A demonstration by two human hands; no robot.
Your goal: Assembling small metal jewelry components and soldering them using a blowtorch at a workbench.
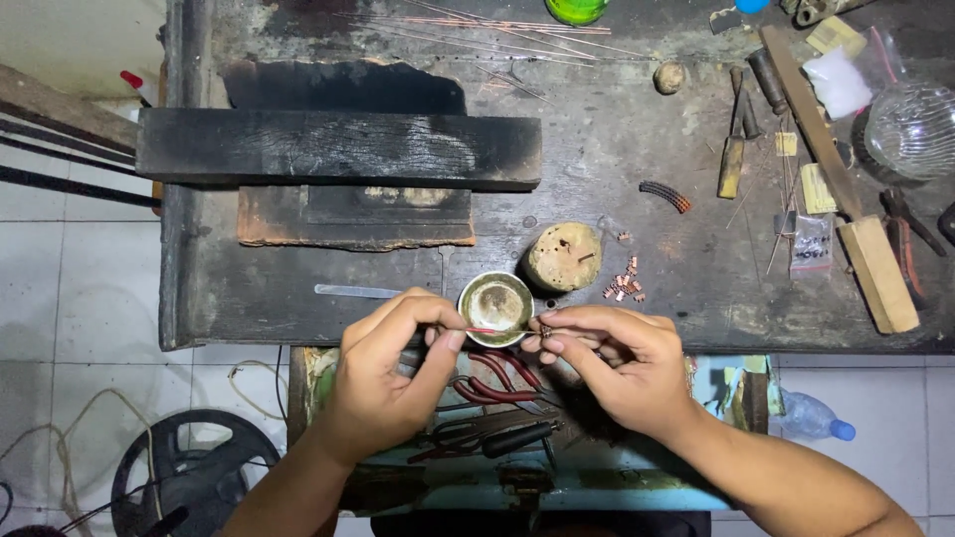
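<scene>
Two hands meet over the near edge of a dark, scorched tabletop (637,179). At the far left of it lies a charred wooden block (338,147), with a burnt brick slab (353,219) just beneath it and a thin metal strip (356,291) nearer the edge. The left hand (383,373) has its fingers (450,333) pinched narrow on a thin red-tipped tool (487,330), which points to the right across the near rim of a small brass bowl (495,301). The tool's tip reaches a tiny copper piece (544,328), held at the tabletop's near edge between the closed fingertips of the right hand (617,363). Below the hands, in an open drawer (597,477), lie red-handled pliers (497,383) and darker pliers (502,438). Just right of the bowl stands a round wooden stump (564,256), and beside it a small heap of copper bits (623,285). Farther right are a dark coiled spring (665,196), a file with a wooden handle (841,179), a small plastic bag (811,244) and, at the far right edge, a glass dome (913,129).
</scene>
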